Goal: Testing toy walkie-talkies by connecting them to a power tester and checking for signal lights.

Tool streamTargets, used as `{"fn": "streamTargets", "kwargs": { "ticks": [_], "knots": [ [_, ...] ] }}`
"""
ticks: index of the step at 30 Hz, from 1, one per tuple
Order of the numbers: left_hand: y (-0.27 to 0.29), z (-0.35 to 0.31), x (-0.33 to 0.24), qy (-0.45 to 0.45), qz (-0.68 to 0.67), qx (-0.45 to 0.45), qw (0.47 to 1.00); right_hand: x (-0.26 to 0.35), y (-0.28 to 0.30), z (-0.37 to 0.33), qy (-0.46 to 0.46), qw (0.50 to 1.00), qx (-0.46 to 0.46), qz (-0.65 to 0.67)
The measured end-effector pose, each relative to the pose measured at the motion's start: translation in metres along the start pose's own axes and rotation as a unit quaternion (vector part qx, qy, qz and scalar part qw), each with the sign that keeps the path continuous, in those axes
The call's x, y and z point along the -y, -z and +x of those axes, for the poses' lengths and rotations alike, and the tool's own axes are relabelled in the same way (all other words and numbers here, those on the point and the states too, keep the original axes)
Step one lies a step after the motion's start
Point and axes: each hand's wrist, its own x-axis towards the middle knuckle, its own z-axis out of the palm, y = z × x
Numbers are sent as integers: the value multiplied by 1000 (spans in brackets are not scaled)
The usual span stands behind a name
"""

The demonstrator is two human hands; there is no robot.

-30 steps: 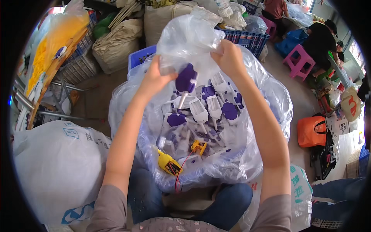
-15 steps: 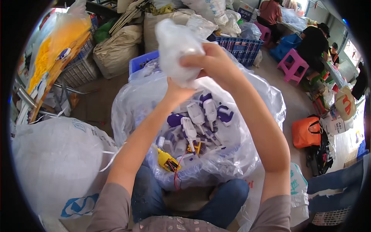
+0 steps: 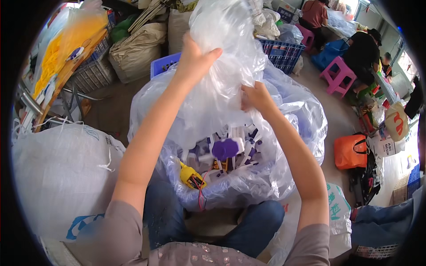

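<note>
Left grip (image 3: 195, 63): at upper left side of clear bag (image 3: 233, 66), thumb spread; whether film is clasped, cannot tell. Right grip (image 3: 259, 97): pinching bag lower on right side. Bag upended-looking, raised over plastic liner (image 3: 299, 119). Below bag: purple-and-white part (image 3: 226, 149), blurred, above similar pieces. Yellow casing (image 3: 191, 175) near liner's front edge, red wire (image 3: 202, 193) trailing.
</note>
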Motion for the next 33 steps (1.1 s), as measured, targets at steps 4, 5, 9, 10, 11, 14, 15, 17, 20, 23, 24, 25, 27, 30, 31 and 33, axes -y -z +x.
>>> {"fn": "streamTargets", "kwargs": {
  "ticks": [4,5,9,10,11,14,15,17,20,23,24,25,27,30,31,33],
  "knots": [
    [-18,-50,50,-342,487,-33,803,-5,10,3,-185,973,51,-130],
    [-29,-63,58,-293,523,30,799,-6,2,-6,-146,985,82,-46],
    [18,-19,116,-53,283,55,956,18,3,2,-100,986,107,-73],
    [32,-6,122,106,194,23,975,21,7,4,-81,986,73,-123],
    [26,0,118,107,189,28,976,15,21,3,82,966,30,-245],
    [23,13,103,205,38,-47,977,-20,35,-29,308,753,-99,-572],
    [24,19,101,212,82,20,974,-48,44,-31,250,766,-66,-589],
    [35,34,113,204,158,128,958,-68,75,-16,-36,792,53,-607],
    [50,62,146,188,234,4,954,-88,156,0,-22,859,-124,-496],
    [41,45,145,32,554,-65,829,-89,179,-7,42,794,-280,-538],
    [31,36,137,-26,648,-48,760,-94,186,-10,89,698,-318,-635],
    [30,22,123,-20,651,-46,757,-88,168,-11,88,703,-314,-632],
    [30,-8,100,-312,540,-135,770,-53,93,-17,292,814,-210,-456],
    [15,-66,94,-66,299,48,951,-45,9,-52,134,932,37,-335],
    [21,-77,104,8,336,117,935,-50,-11,-65,133,919,147,-341],
    [36,-101,127,94,373,182,905,-60,-53,-85,84,845,278,-450]
  ]
}}
